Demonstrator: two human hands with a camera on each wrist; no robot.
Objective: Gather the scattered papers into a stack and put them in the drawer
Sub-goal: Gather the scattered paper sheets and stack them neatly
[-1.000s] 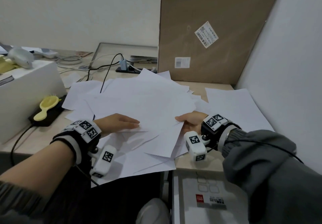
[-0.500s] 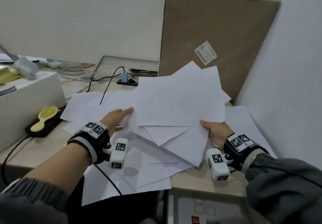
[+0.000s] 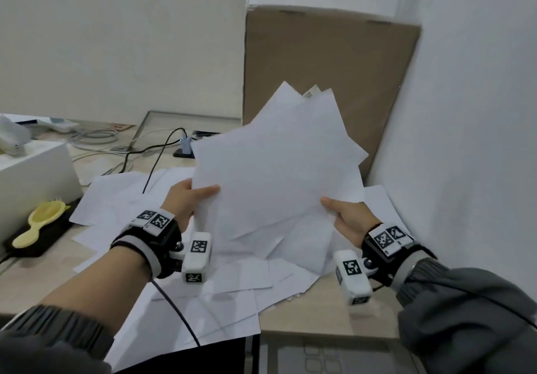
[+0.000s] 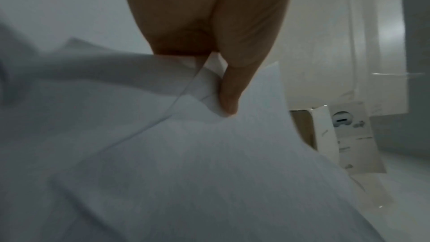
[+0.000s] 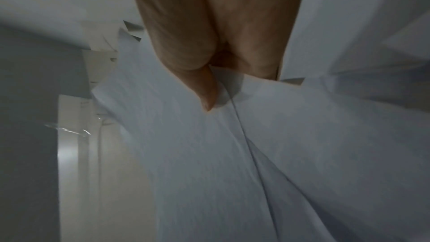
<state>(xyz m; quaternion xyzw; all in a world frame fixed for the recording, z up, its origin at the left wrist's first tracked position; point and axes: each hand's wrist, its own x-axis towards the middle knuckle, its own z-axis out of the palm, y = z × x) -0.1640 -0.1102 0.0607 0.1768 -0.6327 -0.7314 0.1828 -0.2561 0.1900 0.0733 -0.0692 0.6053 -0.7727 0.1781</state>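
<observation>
A loose bundle of several white papers [image 3: 279, 176] stands tilted upright above the desk, its corners fanned out unevenly. My left hand [image 3: 189, 199] grips its left edge, thumb on the front sheet, and my right hand [image 3: 345, 213] grips the lower right edge. The left wrist view shows my thumb pressed on the papers [image 4: 186, 154]; in the right wrist view my thumb pinches the sheets [image 5: 232, 154]. More white sheets [image 3: 186, 295] lie scattered flat on the desk [image 3: 313, 312] under and around the hands. No drawer is identifiable.
A large cardboard box [image 3: 328, 82] leans against the wall behind the papers. At the left sit a white box [image 3: 35, 176], a yellow hairbrush [image 3: 40, 222] on a black pad, and cables [image 3: 151, 155]. A wall stands close on the right.
Both hands have lifted the gathered sheets off the desk and tipped them more upright. The head view has tilted upward.
</observation>
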